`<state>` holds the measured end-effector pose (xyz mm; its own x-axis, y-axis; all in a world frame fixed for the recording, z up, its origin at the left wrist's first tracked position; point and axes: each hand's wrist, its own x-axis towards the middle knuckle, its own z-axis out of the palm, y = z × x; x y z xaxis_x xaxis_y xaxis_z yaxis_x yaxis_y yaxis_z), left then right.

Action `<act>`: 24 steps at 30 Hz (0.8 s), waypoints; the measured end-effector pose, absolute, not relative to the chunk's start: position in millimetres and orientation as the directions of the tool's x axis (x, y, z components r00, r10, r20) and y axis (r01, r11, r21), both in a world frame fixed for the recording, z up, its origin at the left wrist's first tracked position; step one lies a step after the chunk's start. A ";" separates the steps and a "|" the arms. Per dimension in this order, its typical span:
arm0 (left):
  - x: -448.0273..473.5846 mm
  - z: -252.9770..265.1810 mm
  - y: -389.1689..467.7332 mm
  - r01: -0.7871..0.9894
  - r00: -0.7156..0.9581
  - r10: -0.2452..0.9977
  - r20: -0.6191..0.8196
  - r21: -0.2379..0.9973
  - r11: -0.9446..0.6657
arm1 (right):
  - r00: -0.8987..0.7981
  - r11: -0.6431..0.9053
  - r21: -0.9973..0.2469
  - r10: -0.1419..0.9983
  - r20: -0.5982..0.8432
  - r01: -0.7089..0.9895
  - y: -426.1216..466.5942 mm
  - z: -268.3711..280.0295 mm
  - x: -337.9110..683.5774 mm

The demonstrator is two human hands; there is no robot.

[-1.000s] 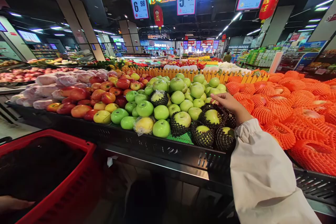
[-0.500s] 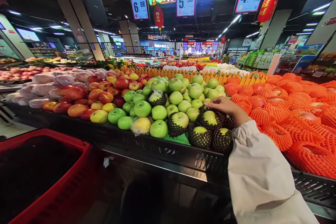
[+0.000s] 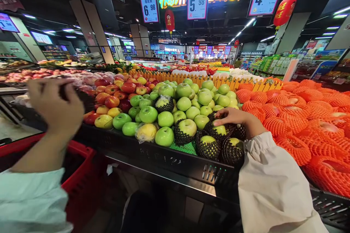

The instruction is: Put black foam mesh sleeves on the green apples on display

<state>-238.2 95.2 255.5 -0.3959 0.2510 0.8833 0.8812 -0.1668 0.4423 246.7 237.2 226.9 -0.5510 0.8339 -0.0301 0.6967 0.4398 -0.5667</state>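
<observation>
My left hand, blurred by motion, is raised at the left over the front of the fruit stand. Its fingers curl round a dark piece of black foam net; whether fruit is inside cannot be made out. My right hand reaches palm down over the green apples in black nets at the stand's right front. Its fingers are stretched out, with the thumb touching the top of a netted green apple. Two more netted apples, one of them this apple, lie just in front. Loose green apples are heaped behind and to the left.
A red basket stands below my left hand. Red apples lie left of the green ones. Fruit in orange foam nets fills the right side. The black stand edge runs along the front, and a low yellow fence behind.
My left hand has come into view from the left with the black foam net. My right hand has lowered slightly over the netted apples. The view has shifted a little.
</observation>
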 end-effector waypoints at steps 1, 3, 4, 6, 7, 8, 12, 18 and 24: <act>-230.9 254.9 111.2 0.910 -0.348 0.187 0.918 0.379 -0.169 | -0.562 0.442 -0.553 0.825 -0.058 0.706 232.8 229.0 248.2; -196.9 256.2 146.3 0.936 -0.256 0.087 0.963 0.269 -0.227 | -0.551 0.435 -0.514 0.830 -0.090 0.739 223.5 232.3 250.0; -171.2 258.0 163.0 0.936 -0.234 0.001 0.972 0.226 -0.270 | -0.542 0.434 -0.493 0.835 -0.092 0.754 219.2 233.0 249.9; -108.7 262.4 190.1 0.918 -0.222 -0.022 0.975 0.202 -0.342 | -0.535 0.451 -0.436 0.840 -0.087 0.779 212.8 232.5 247.5; -75.3 264.5 199.6 0.907 -0.204 0.036 0.978 0.203 -0.368 | -0.538 0.466 -0.401 0.839 -0.083 0.788 210.9 231.5 245.3; -43.1 266.1 206.4 0.903 -0.171 0.142 0.975 0.213 -0.373 | -0.543 0.484 -0.362 0.837 -0.075 0.796 209.8 230.4 242.7; 46.2 264.0 214.5 0.900 0.314 0.682 0.660 0.021 -0.435 | -0.534 0.509 -0.231 0.844 -0.058 0.829 209.3 227.5 230.7; 53.3 244.7 219.2 0.901 0.433 0.901 0.018 -0.027 -0.432 | -0.438 0.423 -0.143 0.894 -0.094 0.895 200.1 228.1 218.4; 46.3 240.0 219.5 0.901 0.411 0.889 -0.201 -0.057 -0.430 | -0.428 0.393 -0.218 0.892 -0.147 0.893 183.6 230.4 223.6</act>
<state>46.3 219.5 240.0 0.4111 0.8891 -0.2013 0.9011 -0.4297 -0.0574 223.6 183.6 230.4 -0.4283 0.8917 -0.1466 0.8933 0.3933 -0.2176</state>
